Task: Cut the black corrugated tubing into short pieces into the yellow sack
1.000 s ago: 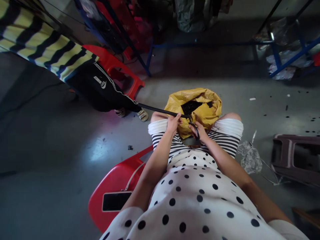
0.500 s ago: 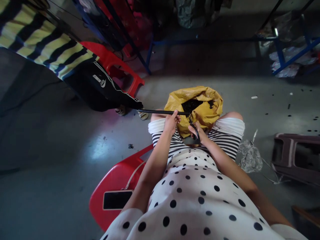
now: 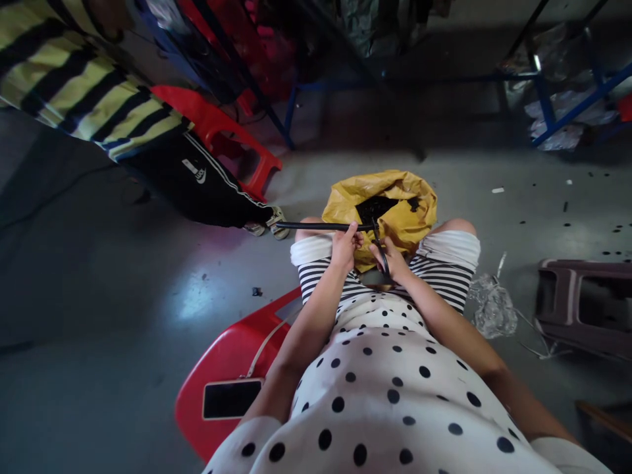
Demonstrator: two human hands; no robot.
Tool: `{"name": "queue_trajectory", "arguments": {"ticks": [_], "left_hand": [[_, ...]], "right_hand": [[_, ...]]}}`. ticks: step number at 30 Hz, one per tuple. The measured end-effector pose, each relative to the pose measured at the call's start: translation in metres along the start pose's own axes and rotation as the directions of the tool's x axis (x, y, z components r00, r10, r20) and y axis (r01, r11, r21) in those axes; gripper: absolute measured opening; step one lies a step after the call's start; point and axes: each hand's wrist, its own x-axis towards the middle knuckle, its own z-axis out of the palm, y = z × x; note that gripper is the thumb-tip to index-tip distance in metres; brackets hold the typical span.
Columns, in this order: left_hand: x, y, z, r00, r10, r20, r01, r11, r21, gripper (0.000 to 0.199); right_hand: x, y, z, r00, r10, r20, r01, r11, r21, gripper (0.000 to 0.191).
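Scissors [image 3: 384,258] gripped in the right hand [image 3: 395,260] could nip the left hand [image 3: 344,247], which grasps the black strip [image 3: 312,226], if its fingers [image 3: 357,239] slip toward the blades [image 3: 376,232].

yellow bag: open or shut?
Open. The yellow bag has its mouth spread, with dark contents visible inside.

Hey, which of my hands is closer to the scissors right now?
Right. Your right hand holds the scissors by the handles; your left hand is off to their left, gripping the black tube.
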Motion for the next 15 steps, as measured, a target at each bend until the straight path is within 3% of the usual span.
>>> {"name": "queue_trajectory", "arguments": {"ticks": [4,15], "left_hand": [[0.008,-0.005,0.001,0.999,-0.039,-0.035,0.041,0.997,0.064,0.05],[0.031,-0.021,-0.004,0.989,-0.081,-0.125,0.096,0.988,0.124,0.052]], "right_hand": [[0.001,0.005,0.001,0.999,0.005,-0.051,-0.005,1.0,0.009,0.055],[0.016,0.025,0.004,0.994,0.008,-0.111,-0.007,1.0,0.014,0.055]]}}
